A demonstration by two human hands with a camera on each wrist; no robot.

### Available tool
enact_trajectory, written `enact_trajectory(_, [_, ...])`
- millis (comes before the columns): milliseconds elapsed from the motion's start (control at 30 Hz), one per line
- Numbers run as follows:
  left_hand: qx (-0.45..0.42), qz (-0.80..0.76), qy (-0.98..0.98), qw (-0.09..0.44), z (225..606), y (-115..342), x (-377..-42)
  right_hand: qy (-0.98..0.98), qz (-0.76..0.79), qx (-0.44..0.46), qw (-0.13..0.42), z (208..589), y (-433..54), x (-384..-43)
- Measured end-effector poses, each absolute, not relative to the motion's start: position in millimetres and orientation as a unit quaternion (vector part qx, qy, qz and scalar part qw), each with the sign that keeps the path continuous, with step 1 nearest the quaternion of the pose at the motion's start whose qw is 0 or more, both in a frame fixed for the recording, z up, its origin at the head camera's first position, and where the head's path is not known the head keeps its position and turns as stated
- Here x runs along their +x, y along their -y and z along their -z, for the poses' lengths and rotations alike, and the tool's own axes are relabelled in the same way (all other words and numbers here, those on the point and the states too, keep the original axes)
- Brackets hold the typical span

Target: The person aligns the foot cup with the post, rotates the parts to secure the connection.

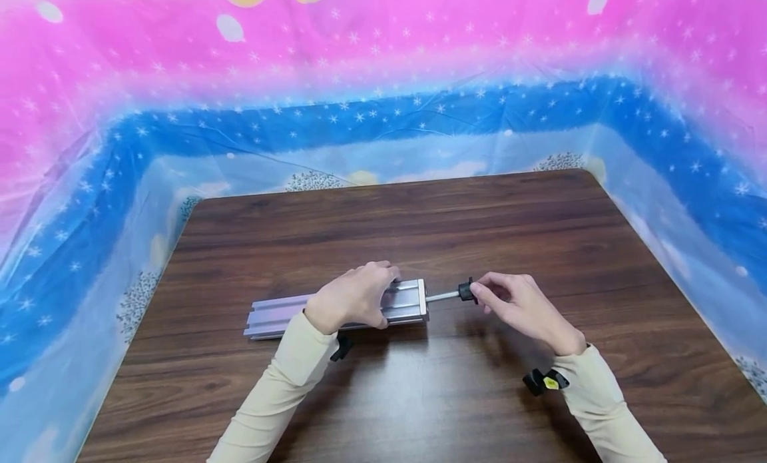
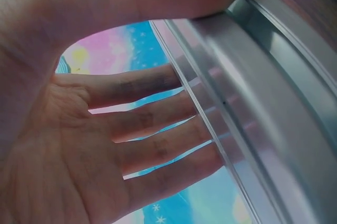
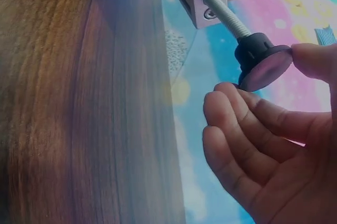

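A silver aluminium profile (image 1: 275,313) with long grooves lies lengthwise across the middle of the table. My left hand (image 1: 356,293) grips it near its right end, thumb on the near side and fingers over the far side. In the left wrist view the thumb rests along the profile's grooved edge. From the end plate (image 1: 423,300) a threaded rod (image 3: 231,19) sticks out, with two screw heads beside it. On that rod is a black levelling foot (image 3: 266,66) with a round base. My right hand (image 1: 530,310) pinches the base's rim between thumb and fingertips.
The brown wood-grain table (image 1: 383,230) has its far edge against a pink and blue patterned cloth (image 1: 383,123). Black wrist-camera mounts hang near both cuffs, the right mount (image 1: 542,382) bearing a yellow sticker.
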State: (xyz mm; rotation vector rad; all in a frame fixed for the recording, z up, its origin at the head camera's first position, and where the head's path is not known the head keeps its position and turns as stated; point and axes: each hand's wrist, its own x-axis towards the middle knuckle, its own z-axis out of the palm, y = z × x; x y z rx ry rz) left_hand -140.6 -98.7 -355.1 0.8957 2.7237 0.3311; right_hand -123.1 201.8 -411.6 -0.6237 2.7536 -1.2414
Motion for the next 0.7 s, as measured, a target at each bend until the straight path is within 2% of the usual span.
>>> enact_trajectory(267, [0.305, -0.125, -0.936, 0.124, 357.0, 101.1, -139.1, -0.898, 0.388, -0.201, 0.051, 414.2, -200.2, -126.5])
enact_trajectory(433, [0.304, -0.126, -0.937, 0.119, 356.0, 103.1, -139.0, -0.896, 0.387, -0.211, 0.044, 417.7, -199.4, -128.0])
enact_trajectory(700, [0.309, -0.127, -0.934, 0.127, 358.0, 100.9, -140.7, -0.879, 0.406, -0.249, -0.015, 423.0, -207.2, -118.3])
